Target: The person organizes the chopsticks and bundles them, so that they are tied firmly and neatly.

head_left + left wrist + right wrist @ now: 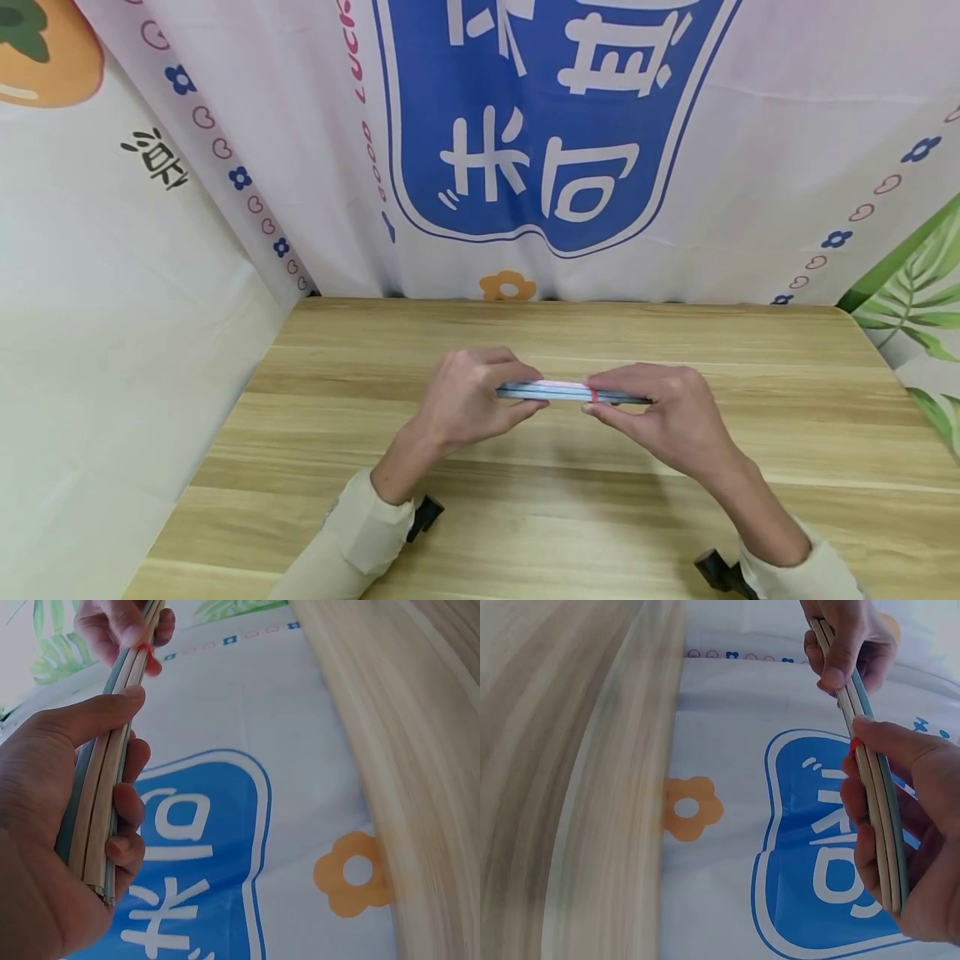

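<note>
A slim bundle of long, straight pieces (558,391) stretches sideways between both hands above the table, pale blue and whitish in the head view. Around it, toward its right part, runs a thin red band (595,396). My left hand (467,398) grips the left part, thumb on one side and curled fingers on the other. On the right part, my right hand (671,410) holds it the same way, its fingertips right at the red band. In the left wrist view, the near end of the bundle (96,817) shows several narrow edges side by side.
Beneath the hands lies a wood-grain table (360,533). A printed curtain (750,167) with a blue emblem hangs along its far edge. White cloth (112,350) covers the left side, and a leaf-patterned cloth (915,308) hangs at the right.
</note>
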The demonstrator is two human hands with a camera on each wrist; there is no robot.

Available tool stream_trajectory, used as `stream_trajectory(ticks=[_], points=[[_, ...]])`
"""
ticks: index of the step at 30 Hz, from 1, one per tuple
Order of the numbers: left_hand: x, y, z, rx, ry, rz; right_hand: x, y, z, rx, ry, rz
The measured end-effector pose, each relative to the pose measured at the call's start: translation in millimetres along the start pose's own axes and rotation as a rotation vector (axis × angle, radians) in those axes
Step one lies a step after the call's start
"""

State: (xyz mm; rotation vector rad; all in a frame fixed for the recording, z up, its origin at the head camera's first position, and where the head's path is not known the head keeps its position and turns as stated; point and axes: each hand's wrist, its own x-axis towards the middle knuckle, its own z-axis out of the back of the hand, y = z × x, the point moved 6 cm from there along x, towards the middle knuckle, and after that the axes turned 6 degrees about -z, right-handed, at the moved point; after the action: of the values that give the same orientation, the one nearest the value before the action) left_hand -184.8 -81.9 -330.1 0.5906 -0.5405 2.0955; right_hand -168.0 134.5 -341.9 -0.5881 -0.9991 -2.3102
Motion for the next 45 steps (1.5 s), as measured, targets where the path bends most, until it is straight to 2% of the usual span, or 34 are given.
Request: stream_trajectory(ticks=[4,12,16,20,24,27,34,39,45], points=[[0.4,-2.0,-1.2,0.003,-0.008,-0.012,0.7,3,-2,-0.061,0.003,-0.007],[0.8,-0.9,-1.6,0.006,-0.024,-0.001,2.6,2,5,-0.126,0.102,-0.087],[0.4,-0.7,-0.8,0.014,-0.034,0.013,2.0,4,6,-0.119,0.103,-0.065],[-0.7,-0.2,1.8,0.036,-0.056,0.06,1.3,7,4,-0.105,0.079,-0.018],[-2.0,0.7,5.1,0.088,-0.082,0.123,1.1,8,4,-0.075,0.054,-0.004],[-2.0,0.2,5.3,0.115,-0.087,0.143,1.2,8,5,-0.058,0.04,-0.001],[-2.0,-2.4,-0.3,0.027,-0.093,0.129,0.2,9,5,-0.118,-0.018,0.012],[-0.7,-6.9,-2.2,-0.002,-0.09,0.101,0.4,13,0,-0.131,-0.054,0.043],[-0.4,-9.3,-6.1,-0.022,-0.072,0.098,2.1,16,-9,-0.101,-0.008,0.032]])
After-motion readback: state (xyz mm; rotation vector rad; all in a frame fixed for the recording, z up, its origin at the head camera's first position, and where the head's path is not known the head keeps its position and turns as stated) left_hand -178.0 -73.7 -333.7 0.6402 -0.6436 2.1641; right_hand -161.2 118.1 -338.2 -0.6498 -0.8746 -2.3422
